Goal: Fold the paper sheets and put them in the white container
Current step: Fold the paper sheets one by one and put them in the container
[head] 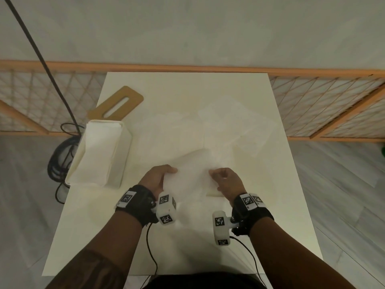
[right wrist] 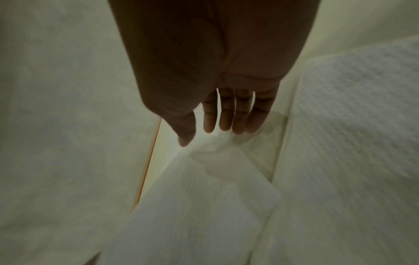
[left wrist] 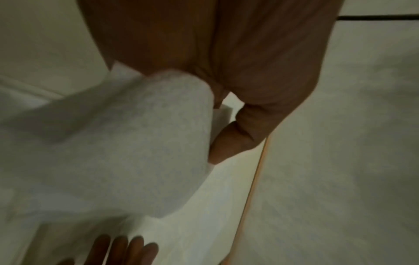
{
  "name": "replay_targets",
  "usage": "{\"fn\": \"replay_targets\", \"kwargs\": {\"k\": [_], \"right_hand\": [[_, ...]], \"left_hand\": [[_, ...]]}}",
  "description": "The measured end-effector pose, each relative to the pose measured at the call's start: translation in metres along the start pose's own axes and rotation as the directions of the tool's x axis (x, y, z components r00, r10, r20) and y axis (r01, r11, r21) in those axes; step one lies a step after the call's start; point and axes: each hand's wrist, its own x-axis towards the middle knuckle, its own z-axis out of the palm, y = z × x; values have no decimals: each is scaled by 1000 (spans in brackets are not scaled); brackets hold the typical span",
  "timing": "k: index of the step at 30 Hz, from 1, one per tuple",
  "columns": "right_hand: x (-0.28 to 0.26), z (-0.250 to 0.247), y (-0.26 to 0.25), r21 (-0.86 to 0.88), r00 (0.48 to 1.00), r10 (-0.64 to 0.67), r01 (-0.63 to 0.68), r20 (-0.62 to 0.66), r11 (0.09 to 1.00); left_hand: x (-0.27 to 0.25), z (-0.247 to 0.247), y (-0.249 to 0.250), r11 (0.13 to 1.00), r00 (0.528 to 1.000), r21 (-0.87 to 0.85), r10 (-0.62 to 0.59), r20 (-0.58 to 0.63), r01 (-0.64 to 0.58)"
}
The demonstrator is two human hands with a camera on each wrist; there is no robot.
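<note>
White paper sheet (head: pixel 192 174) raised over table (head: pixel 270 205) centre, left hand (head: pixel 157 178) pinching its left edge, right hand (head: pixel 227 180) pinching its right edge; white container (head: pixel 100 151) at table's left edge.

A domestic-looking room: a plain white table (head: pixel 187 236) stands on pale wood-plank flooring (head: pixel 343 184). An orange wooden lattice barrier (head: pixel 325 113) runs along the table's far edge before a bare grey wall (head: pixel 187 28).
</note>
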Motion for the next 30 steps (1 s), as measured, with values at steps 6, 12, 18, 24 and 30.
{"fn": "replay_targets", "kwargs": {"k": [6, 12, 18, 24, 30], "right_hand": [[-8, -10, -21, 384, 964, 13, -118, 264, 916], [-21, -25, -35, 634, 858, -38, -347, 512, 691], [-1, -49, -36, 531, 929, -119, -92, 350, 842], [-4, -69, -35, 420, 945, -173, 43, 276, 906], [-8, -80, -31, 265, 938, -250, 185, 238, 946]], "left_hand": [[-25, 30, 17, 989, 970, -62, 148, 195, -138], [-21, 26, 30, 980, 952, -83, 193, 235, -179], [9, -2, 34, 817, 901, 381, 408, 146, -432], [18, -16, 34, 659, 885, 610, 434, 168, -439], [16, -8, 23, 781, 919, 493, 378, 115, -383]]}}
